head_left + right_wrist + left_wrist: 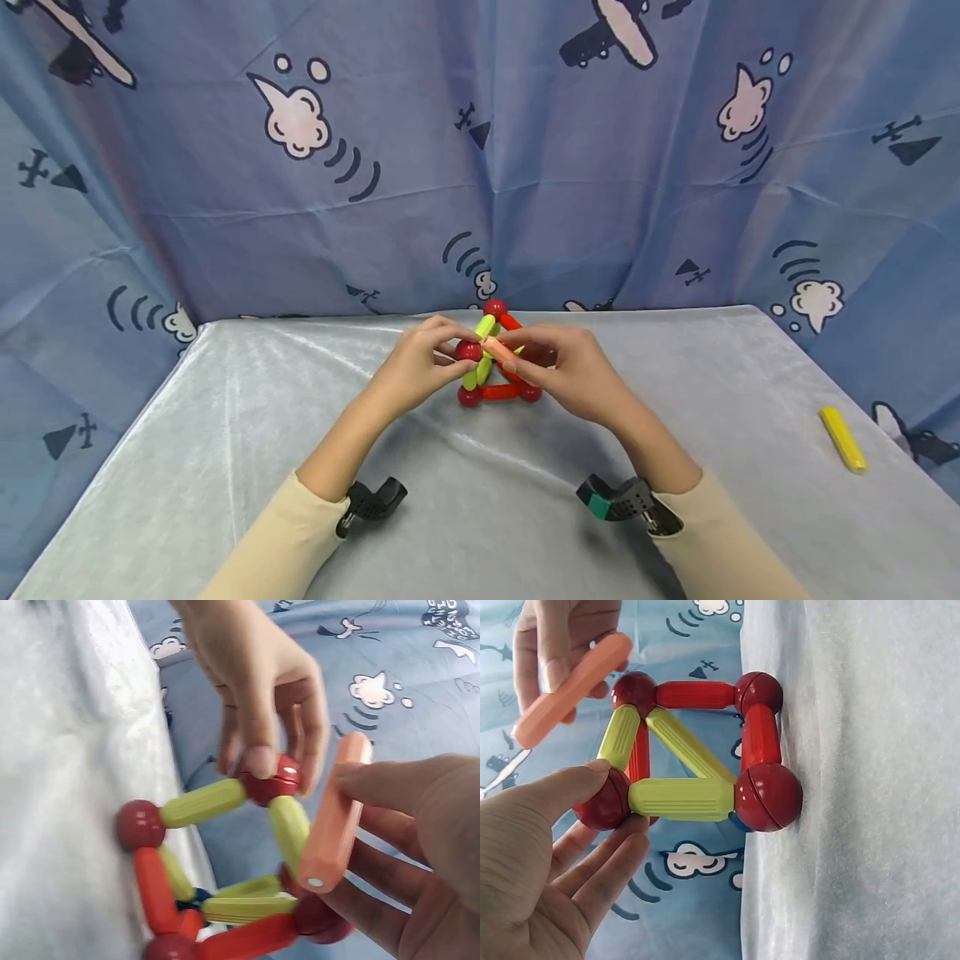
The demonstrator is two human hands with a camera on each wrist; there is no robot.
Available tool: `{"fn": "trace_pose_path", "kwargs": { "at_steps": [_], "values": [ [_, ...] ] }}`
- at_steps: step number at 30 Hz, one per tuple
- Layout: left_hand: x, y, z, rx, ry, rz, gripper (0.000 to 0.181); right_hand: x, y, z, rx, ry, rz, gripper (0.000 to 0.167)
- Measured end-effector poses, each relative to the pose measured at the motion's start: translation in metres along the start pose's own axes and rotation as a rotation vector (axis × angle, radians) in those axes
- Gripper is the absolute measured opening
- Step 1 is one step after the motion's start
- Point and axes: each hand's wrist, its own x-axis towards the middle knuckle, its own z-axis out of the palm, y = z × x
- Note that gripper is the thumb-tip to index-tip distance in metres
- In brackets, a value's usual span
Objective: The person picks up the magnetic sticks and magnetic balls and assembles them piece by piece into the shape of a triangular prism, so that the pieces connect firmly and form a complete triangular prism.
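Note:
A frame of magnetic building sticks and balls stands on the table, with red rods [500, 392], yellow-green rods [681, 799] and dark red balls [769, 797]. My left hand [416, 362] pinches an upper corner ball [271, 781] of it between thumb and fingers. Between the thumb and fingers of my right hand [573, 371] is a loose orange rod [337, 817], tilted. In the left wrist view this orange rod [574, 690] appears apart from the frame. A dark blue ball [193, 898] is partly hidden behind the rods.
A single yellow rod [843, 439] lies on the pale cloth-covered table [300, 475] at the right. Behind the table hangs a blue patterned curtain [420, 150]. Both wrists wear dark camera bands.

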Motion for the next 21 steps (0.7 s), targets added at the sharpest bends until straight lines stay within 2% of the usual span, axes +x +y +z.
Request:
{"fn": "trace_pose_path", "kwargs": {
  "at_steps": [6,14,21],
  "values": [
    [0.000,0.000,0.002,0.015,0.009,-0.015,0.029,-0.001,0.008,0.009,-0.035,-0.014,0.005,0.030],
    [-0.001,0.000,0.001,0.017,0.015,0.002,0.028,-0.001,0.007,0.022,-0.234,0.032,-0.072,0.029],
    [-0.002,0.000,0.002,0.016,0.012,-0.004,0.028,-0.002,0.006,0.028,-0.319,0.056,-0.056,0.029]
  ]
}}
